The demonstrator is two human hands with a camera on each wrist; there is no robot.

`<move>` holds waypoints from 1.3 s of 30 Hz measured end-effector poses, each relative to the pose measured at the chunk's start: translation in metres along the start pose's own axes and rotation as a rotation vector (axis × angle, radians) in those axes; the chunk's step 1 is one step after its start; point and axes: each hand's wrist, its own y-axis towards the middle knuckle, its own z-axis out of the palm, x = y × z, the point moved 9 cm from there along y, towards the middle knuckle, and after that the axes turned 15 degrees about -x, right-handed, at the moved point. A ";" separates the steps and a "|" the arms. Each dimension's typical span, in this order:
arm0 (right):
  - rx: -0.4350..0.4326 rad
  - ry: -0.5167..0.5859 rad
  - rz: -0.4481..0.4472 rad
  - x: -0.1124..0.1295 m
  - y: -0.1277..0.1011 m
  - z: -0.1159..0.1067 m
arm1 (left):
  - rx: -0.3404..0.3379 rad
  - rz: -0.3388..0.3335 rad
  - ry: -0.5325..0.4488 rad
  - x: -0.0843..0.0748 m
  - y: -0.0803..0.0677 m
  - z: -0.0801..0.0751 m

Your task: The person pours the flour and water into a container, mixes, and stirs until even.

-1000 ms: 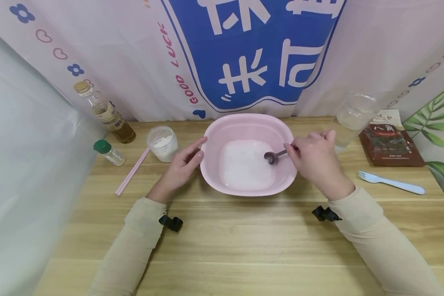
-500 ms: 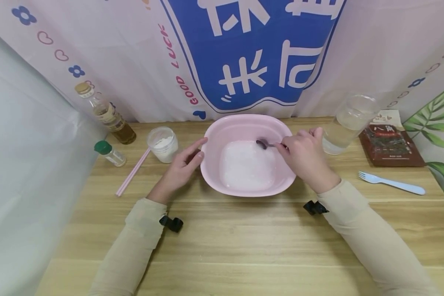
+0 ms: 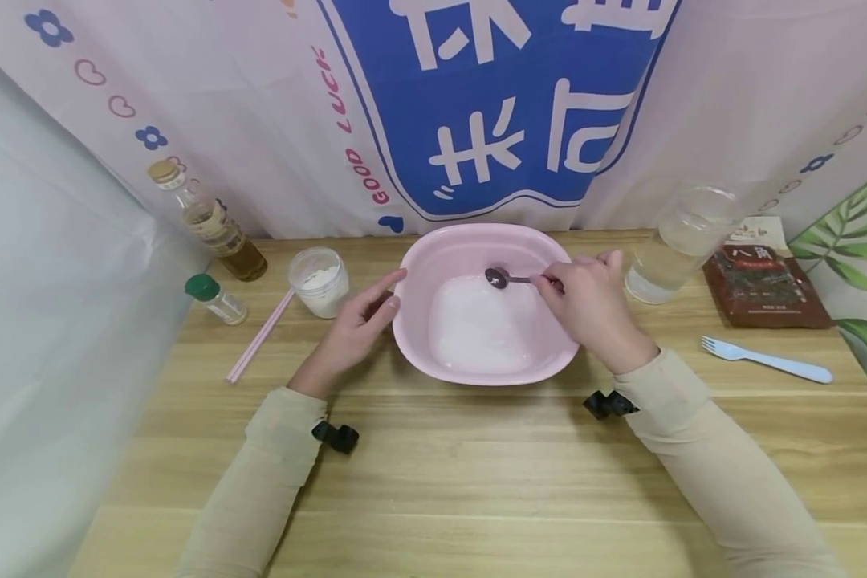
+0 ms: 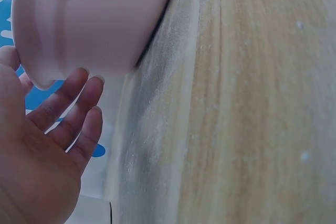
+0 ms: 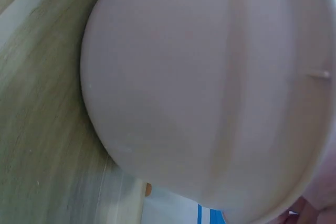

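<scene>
A pink plastic basin stands on the wooden table, with a white layer, liquid or powder, over its bottom. My right hand pinches the thin handle of a small dark spoon above the basin's right rim. The spoon's bowl hangs over the far part of the white layer. On the other side, my left hand touches the left rim with thumb and forefinger. In the left wrist view the other fingers lie loosely stretched beside the basin wall. The right wrist view mostly shows the basin's outer wall.
Left of the basin are an open jar of white powder, pink chopsticks, a green-capped shaker and an amber bottle. To the right stand a clear water jug, a dark red packet and a blue fork.
My right hand has moved left with the spoon, whose bowl has shifted from the basin's right side toward its far middle. The left hand stays at the left rim.
</scene>
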 end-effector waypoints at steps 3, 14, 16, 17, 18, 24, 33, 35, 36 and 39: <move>-0.005 0.055 0.056 -0.002 0.001 -0.002 | -0.003 -0.004 -0.014 0.001 0.001 0.000; 0.091 0.021 0.054 0.001 -0.003 0.012 | -0.001 -0.001 -0.013 0.002 0.001 0.001; 0.063 -0.008 0.048 -0.001 -0.002 0.009 | 0.000 -0.003 -0.019 0.002 0.001 0.001; 0.053 -0.021 0.045 -0.002 -0.002 0.007 | -0.002 -0.005 -0.022 0.002 0.001 0.001; 0.046 -0.035 0.041 -0.002 -0.001 0.006 | -0.002 -0.007 -0.024 0.002 0.001 0.001; 0.010 -0.088 0.012 -0.004 0.000 -0.001 | 0.001 -0.012 -0.018 0.002 0.000 0.001; 0.004 -0.041 0.044 -0.012 -0.001 -0.014 | 0.007 -0.013 -0.015 0.002 0.000 0.002; 0.019 0.008 0.078 -0.014 -0.001 -0.013 | 0.008 -0.017 -0.013 0.002 0.000 0.002; 0.031 0.029 0.093 -0.015 -0.001 -0.012 | 0.008 -0.018 -0.012 0.002 0.000 0.002; 0.087 0.058 0.112 -0.014 -0.002 -0.005 | 0.009 -0.018 -0.009 0.002 0.000 0.002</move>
